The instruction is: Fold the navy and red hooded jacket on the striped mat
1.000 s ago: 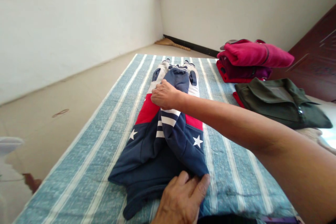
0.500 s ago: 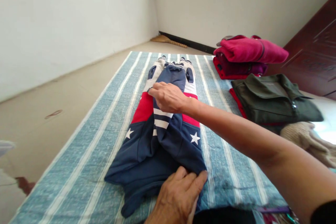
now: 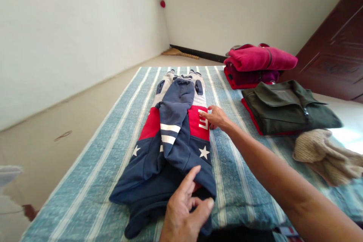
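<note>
A navy, red and light grey sweatshirt (image 3: 176,121) lies lengthwise on the striped cloth, white stars and lettering on it. A navy sleeve with white bands lies folded down its middle. At the near end, over the navy fabric, is my left hand (image 3: 185,208), its thumb and index finger spread apart; its other fingers are curled and partly hidden. My right hand (image 3: 217,117) reaches in from the right to the red panel's outer edge. Its fingertips touch the fabric beside the lettering, with the fingers apart.
A stack of folded pink, purple and red clothes (image 3: 261,60) sits at the back right. Nearer lie a folded dark green jacket (image 3: 286,109) on something red and a beige knitted item (image 3: 314,151). The striped cloth's left edge (image 3: 93,136) borders the floor. A broom (image 3: 178,53) lies by the wall.
My right hand has left the folded sleeve and moved right to the red panel's edge, uncovering the lettering. My left hand has lifted and spread its fingers. The view has tilted up slightly.
</note>
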`<state>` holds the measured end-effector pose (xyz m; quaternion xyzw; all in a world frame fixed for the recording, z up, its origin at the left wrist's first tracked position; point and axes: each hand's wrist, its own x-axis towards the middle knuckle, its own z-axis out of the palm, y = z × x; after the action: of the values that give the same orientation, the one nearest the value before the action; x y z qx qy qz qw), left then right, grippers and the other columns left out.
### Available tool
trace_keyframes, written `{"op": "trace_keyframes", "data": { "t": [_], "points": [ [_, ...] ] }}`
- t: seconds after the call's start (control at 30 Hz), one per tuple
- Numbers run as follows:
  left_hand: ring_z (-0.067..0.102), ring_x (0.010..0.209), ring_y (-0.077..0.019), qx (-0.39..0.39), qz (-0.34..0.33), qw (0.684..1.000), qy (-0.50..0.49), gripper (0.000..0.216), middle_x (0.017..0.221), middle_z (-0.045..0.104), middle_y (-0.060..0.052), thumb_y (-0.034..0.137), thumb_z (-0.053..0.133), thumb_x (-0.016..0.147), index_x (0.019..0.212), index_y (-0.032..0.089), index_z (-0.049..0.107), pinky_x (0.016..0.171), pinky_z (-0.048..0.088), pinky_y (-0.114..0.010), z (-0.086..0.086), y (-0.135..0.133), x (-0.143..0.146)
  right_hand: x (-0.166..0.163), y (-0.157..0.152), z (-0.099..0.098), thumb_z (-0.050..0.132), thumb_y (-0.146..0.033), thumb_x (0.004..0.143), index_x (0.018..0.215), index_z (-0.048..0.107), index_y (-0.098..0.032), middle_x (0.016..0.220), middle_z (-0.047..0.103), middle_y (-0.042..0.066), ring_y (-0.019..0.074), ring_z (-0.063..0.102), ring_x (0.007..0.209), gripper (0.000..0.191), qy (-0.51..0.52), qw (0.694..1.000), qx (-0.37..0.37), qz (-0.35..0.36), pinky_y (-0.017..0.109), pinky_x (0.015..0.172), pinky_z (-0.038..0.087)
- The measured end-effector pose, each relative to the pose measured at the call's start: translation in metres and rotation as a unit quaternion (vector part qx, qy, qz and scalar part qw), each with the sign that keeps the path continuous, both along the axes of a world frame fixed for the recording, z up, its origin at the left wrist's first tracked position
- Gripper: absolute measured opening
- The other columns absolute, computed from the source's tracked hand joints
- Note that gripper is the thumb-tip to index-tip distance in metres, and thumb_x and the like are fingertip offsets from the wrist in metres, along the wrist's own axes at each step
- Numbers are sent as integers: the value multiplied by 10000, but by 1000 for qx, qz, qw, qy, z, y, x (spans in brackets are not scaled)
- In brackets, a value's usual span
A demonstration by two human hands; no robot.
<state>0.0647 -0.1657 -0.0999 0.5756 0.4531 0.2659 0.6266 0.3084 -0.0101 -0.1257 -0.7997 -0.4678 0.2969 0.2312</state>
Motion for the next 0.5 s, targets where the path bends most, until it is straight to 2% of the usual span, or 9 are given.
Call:
{"op": "trace_keyframes", "data": {
  "t": [0.03, 0.1, 0.2, 0.27, 0.33, 0.5],
  "points": [
    [673, 796, -191, -68, 52, 995, -50, 647, 1103, 687, -110, 283, 701, 735, 1351, 206, 517, 850, 515, -358, 3, 1, 3, -1, 2, -3, 543, -554, 855, 1121, 560, -116, 625, 670, 57, 182, 626, 489, 513, 14, 1000, 4, -5, 247, 455, 456],
    [657, 991, -246, -150, 128, 971, -132, 681, 1117, 686, -125, 283, 755, 688, 1327, 182, 542, 953, 459, -388, 9, 2, 9, -3, 8, -4, 575, -537, 832, 1134, 560, -116, 729, 698, 80, 182, 643, 524, 519, 29, 999, 16, -17, 235, 444, 450],
    [582, 1157, -263, -209, 160, 947, -184, 749, 1108, 691, -109, 229, 785, 648, 1348, 205, 519, 1049, 374, -414, 15, 5, 14, -4, 17, -3, 645, -530, 766, 1133, 577, -126, 925, 703, 119, 205, 675, 654, 550, 40, 998, 33, -33, 226, 464, 455],
    [571, 1173, -242, -225, 168, 937, -206, 760, 1086, 694, -78, 204, 771, 664, 1370, 241, 490, 1073, 348, -412, 16, 6, 16, -4, 21, -3, 671, -526, 736, 1084, 606, -118, 948, 697, 132, 222, 679, 699, 540, 53, 997, 35, -41, 227, 471, 459],
    [579, 1153, -218, -230, 178, 929, -228, 743, 1038, 699, -48, 194, 755, 685, 1373, 266, 484, 1081, 337, -398, 15, 6, 18, -2, 24, -7, 683, -495, 730, 1011, 633, -109, 888, 699, 125, 225, 675, 670, 481, 75, 996, 30, -49, 232, 459, 461],
    [630, 1028, -200, -244, 188, 913, -267, 700, 901, 700, -26, 225, 723, 734, 1385, 261, 468, 1039, 381, -398, 7, 6, 23, 4, 28, -21, 682, -349, 751, 958, 641, -125, 767, 691, 59, 163, 642, 531, 308, 152, 986, 15, -72, 219, 417, 467]
  ]
}}
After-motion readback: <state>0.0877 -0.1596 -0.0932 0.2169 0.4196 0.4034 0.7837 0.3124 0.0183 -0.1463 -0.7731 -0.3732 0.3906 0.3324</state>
